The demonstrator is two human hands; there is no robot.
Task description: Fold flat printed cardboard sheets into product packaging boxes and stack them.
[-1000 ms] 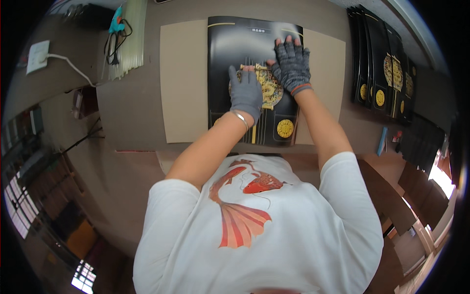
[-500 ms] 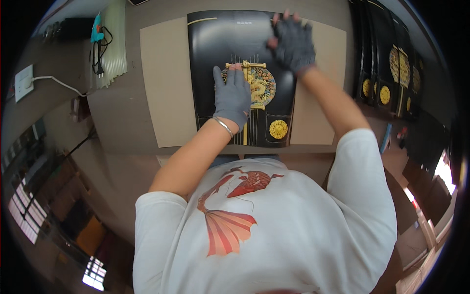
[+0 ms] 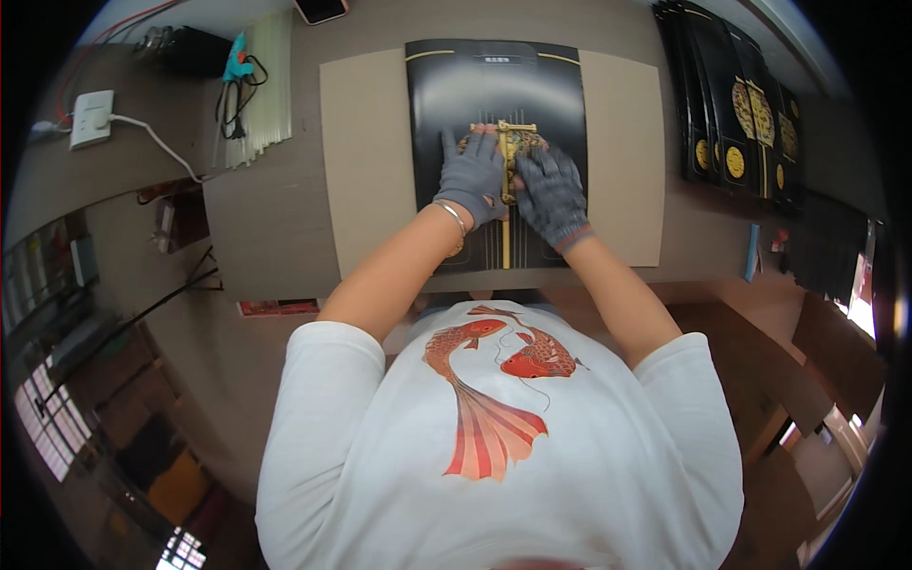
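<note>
Sheet (image 3: 494,90), glossy black, gold-printed, lies on tan board (image 3: 366,171) on counter (image 3: 261,228); left hand (image 3: 471,171) & right hand (image 3: 549,190) flat on it, grasping nothing. Prob. light, bendy, slick, creases easily; best held by opp. edges.

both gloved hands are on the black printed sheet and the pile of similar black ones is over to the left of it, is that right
Not quite: the pile of similar black sheets is to the right, as the head view shows. The left hand and right hand, both gloved, are indeed on the black printed sheet.
</note>
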